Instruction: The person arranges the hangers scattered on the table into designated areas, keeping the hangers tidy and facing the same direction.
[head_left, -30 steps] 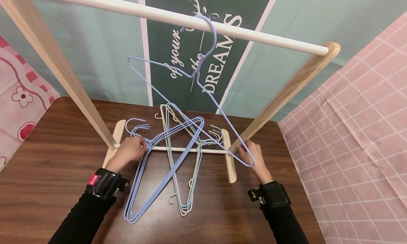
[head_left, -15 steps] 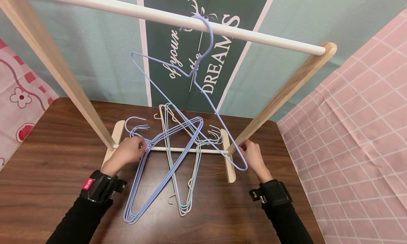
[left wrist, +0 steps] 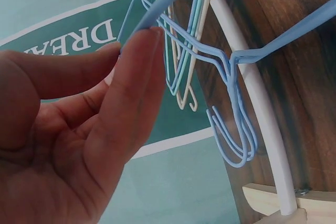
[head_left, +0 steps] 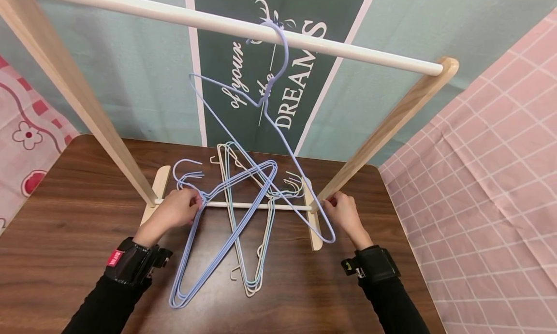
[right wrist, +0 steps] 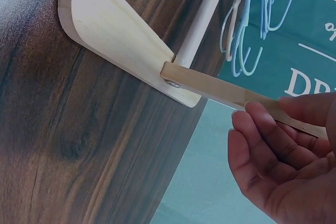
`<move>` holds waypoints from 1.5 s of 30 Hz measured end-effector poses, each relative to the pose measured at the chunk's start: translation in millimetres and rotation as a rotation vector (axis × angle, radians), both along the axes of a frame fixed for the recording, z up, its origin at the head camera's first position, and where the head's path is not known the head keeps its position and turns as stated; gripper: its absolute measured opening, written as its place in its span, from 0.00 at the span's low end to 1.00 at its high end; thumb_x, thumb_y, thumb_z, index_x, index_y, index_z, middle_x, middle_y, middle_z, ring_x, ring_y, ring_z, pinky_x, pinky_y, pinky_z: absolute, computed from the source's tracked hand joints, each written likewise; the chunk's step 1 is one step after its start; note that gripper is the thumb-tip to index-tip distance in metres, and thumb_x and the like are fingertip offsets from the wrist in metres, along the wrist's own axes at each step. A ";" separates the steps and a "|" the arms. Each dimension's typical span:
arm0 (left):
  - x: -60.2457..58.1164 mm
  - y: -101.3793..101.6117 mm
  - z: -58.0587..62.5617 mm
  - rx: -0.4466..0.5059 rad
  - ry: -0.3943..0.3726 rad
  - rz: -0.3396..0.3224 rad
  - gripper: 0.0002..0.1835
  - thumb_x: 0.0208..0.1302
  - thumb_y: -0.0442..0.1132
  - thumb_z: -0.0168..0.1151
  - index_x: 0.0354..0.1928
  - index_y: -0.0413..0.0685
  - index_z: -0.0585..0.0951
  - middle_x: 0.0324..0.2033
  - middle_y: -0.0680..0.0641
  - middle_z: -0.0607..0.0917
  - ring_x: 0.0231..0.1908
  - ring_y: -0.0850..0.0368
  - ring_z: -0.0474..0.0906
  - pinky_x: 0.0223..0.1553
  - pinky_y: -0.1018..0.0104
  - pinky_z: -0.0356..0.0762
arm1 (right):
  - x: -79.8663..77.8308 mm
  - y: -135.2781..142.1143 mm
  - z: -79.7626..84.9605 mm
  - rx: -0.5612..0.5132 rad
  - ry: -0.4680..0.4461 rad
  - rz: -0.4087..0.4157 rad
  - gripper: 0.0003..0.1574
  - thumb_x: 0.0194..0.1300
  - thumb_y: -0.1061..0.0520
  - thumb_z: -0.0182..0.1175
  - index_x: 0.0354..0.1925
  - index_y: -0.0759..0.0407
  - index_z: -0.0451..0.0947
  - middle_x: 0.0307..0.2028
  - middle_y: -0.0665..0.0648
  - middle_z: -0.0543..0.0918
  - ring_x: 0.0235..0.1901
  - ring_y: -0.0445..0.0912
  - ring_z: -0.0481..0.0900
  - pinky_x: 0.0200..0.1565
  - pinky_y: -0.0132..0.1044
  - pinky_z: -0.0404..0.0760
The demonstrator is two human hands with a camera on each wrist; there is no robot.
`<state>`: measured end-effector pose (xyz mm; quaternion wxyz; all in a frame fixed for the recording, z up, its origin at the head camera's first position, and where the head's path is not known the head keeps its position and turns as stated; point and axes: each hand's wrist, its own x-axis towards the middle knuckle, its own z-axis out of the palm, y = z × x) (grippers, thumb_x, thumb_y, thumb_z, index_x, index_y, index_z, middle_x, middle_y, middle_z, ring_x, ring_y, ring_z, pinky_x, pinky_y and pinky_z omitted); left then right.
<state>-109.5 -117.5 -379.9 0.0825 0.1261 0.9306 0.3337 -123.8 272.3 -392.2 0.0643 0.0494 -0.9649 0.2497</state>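
Observation:
In the head view, my left hand (head_left: 177, 209) is at the neck of a stack of blue wire hangers (head_left: 212, 264) lying on the table. The left wrist view shows thumb and forefinger pinching a blue hanger (left wrist: 165, 2). My right hand (head_left: 344, 212) is at the bottom of the rack's right wooden upright (head_left: 385, 135). Up close in the right wrist view, its thumb and fingers hold that upright (right wrist: 226, 85) from both sides. One blue hanger (head_left: 268, 88) hangs tilted from the white top rail (head_left: 348, 51), its lower right corner near the right hand.
Cream and pale blue hangers (head_left: 270, 225) lie partly under the blue stack. A white lower rail (head_left: 217, 204) runs between the rack's wooden feet (head_left: 314, 227) on the brown table (head_left: 87, 227). Green-blue cloth (head_left: 130, 82) hangs behind, pink checked cloth (head_left: 491, 155) at the right.
The hanging hanger has turned on the top rail: its right corner dropped nearer the viewer, its left corner shifted right. Both hands stay almost where they were.

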 end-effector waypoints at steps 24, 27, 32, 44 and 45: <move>11.8 4.9 12.6 0.175 -0.029 -0.089 0.06 0.57 0.28 0.54 0.23 0.40 0.74 0.13 0.53 0.76 0.12 0.62 0.75 0.17 0.68 0.74 | 0.1 2.4 -2.2 -0.044 -0.030 0.010 0.07 0.59 0.65 0.58 0.32 0.72 0.76 0.23 0.63 0.79 0.18 0.46 0.73 0.19 0.34 0.69; 14.1 5.0 16.0 0.205 -0.053 -0.093 0.06 0.58 0.28 0.54 0.24 0.39 0.75 0.13 0.52 0.76 0.13 0.61 0.76 0.17 0.69 0.75 | -0.4 2.6 -3.1 -0.039 -0.012 0.012 0.06 0.59 0.65 0.59 0.31 0.71 0.76 0.22 0.63 0.79 0.17 0.46 0.74 0.19 0.35 0.69; 18.5 3.4 21.5 0.224 -0.074 -0.083 0.07 0.60 0.29 0.55 0.25 0.39 0.75 0.14 0.52 0.77 0.14 0.61 0.76 0.18 0.69 0.76 | -1.0 2.2 -2.6 -0.045 0.004 0.009 0.05 0.57 0.65 0.60 0.30 0.70 0.77 0.21 0.61 0.80 0.18 0.46 0.74 0.20 0.35 0.69; 25.7 -2.4 27.5 0.259 -0.064 -0.077 0.05 0.60 0.30 0.57 0.26 0.38 0.75 0.16 0.51 0.77 0.15 0.61 0.77 0.18 0.70 0.77 | 1.0 1.8 -1.9 -0.067 -0.038 0.003 0.06 0.60 0.64 0.59 0.34 0.69 0.77 0.23 0.61 0.80 0.18 0.46 0.75 0.21 0.36 0.70; 26.1 -2.8 28.5 0.257 -0.065 -0.072 0.05 0.60 0.30 0.57 0.27 0.38 0.75 0.16 0.51 0.77 0.15 0.61 0.77 0.18 0.71 0.77 | 1.3 1.8 -2.2 -0.066 -0.036 0.003 0.06 0.60 0.64 0.59 0.35 0.69 0.77 0.24 0.61 0.81 0.19 0.47 0.75 0.21 0.36 0.70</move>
